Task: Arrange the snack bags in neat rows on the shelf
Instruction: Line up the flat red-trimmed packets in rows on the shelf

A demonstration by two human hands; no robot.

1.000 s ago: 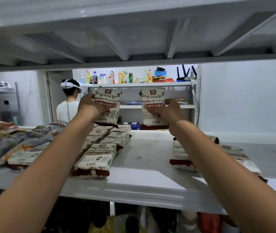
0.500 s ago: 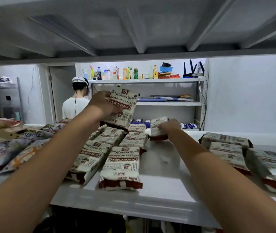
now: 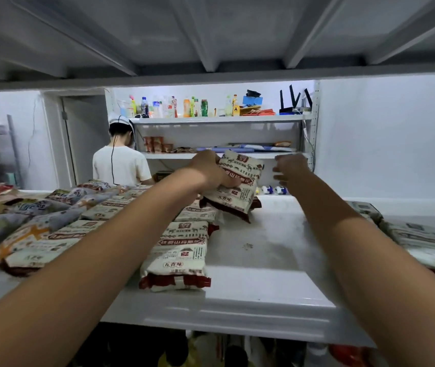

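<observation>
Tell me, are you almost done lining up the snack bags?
Maybe halfway. Rows of bags already lie flat on the shelf. The left hand grips one tilted bag at the back; the right hand is open and empty. The heap on the right isn't lined up yet.

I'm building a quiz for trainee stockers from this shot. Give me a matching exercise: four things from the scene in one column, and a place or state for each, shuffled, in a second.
Things
1. left hand
2. right hand
3. front bag of the middle row
4. drink bottles

Places or states
A. raised, holding nothing
B. lying flat near the front edge of the shelf
C. standing on the top board of the far rack
D. gripping a tilted snack bag

Pairs: 1-D, 2-A, 3-B, 4-C
</observation>
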